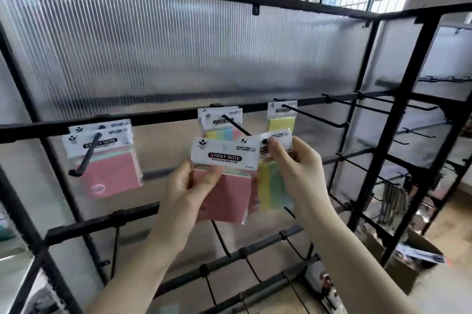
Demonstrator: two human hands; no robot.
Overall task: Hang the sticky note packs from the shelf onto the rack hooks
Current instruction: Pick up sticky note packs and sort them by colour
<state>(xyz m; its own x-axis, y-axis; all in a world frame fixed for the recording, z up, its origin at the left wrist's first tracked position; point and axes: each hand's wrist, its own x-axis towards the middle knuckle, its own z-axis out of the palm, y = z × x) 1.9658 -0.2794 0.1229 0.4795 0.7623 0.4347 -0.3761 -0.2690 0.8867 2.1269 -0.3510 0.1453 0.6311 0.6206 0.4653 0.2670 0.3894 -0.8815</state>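
Note:
My left hand (189, 186) pinches a pink sticky note pack (224, 193) by its white header, in front of the rack. My right hand (293, 160) pinches the header of a striped yellow-green pack (270, 186), held just below the tip of the middle hook (236, 124). On that hook hang striped packs (219, 119). A pink pack (107, 168) hangs on the left hook (86, 157). A yellow pack (281, 119) hangs on the long hook to the right (314, 115).
The black metal rack (178, 114) has a ribbed translucent back panel. Several bare hooks (370, 106) stick out at the right and on lower bars. A cardboard box (408, 262) stands on the floor at the lower right.

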